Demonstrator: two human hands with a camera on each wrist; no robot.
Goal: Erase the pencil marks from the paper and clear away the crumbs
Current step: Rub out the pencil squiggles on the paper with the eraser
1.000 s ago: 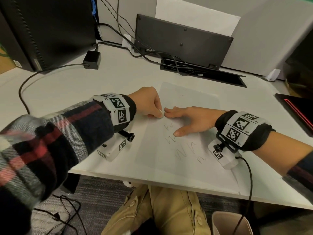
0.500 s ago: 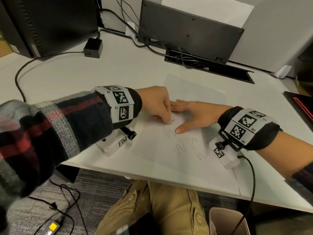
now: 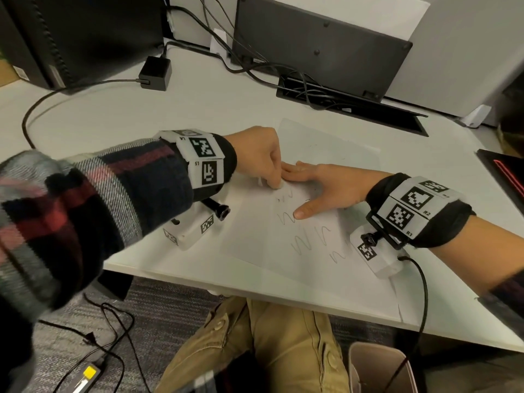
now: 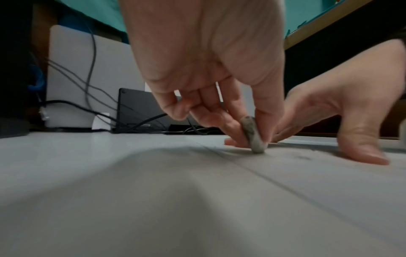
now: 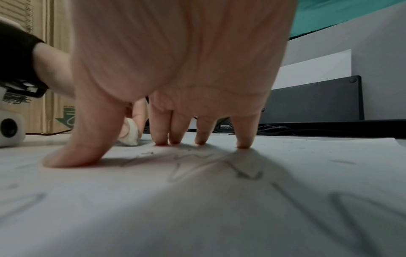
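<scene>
A white sheet of paper (image 3: 306, 154) lies on the desk with wavy pencil marks (image 3: 303, 242) across its near half. My left hand (image 3: 263, 163) pinches a small grey-white eraser (image 4: 252, 135) between thumb and fingers and presses its tip onto the paper at the sheet's left side. The eraser (image 5: 129, 133) also shows in the right wrist view, just behind my thumb. My right hand (image 3: 326, 188) lies flat on the sheet, its straight fingertips (image 5: 199, 139) and thumb pressing down over the pencil marks (image 5: 197, 165). Tiny dark crumbs (image 3: 279, 198) lie by the eraser.
A black monitor back (image 3: 320, 43) and a cable tray (image 3: 348, 106) with several cords stand behind the paper. A black power adapter (image 3: 156, 73) sits at the back left. A dark device (image 3: 507, 174) lies at the right edge. A bin (image 3: 377, 367) stands under the desk.
My left hand with the eraser has shifted a little along the top row of marks, which has faded to faint traces. My right hand stays pressed on the sheet.
</scene>
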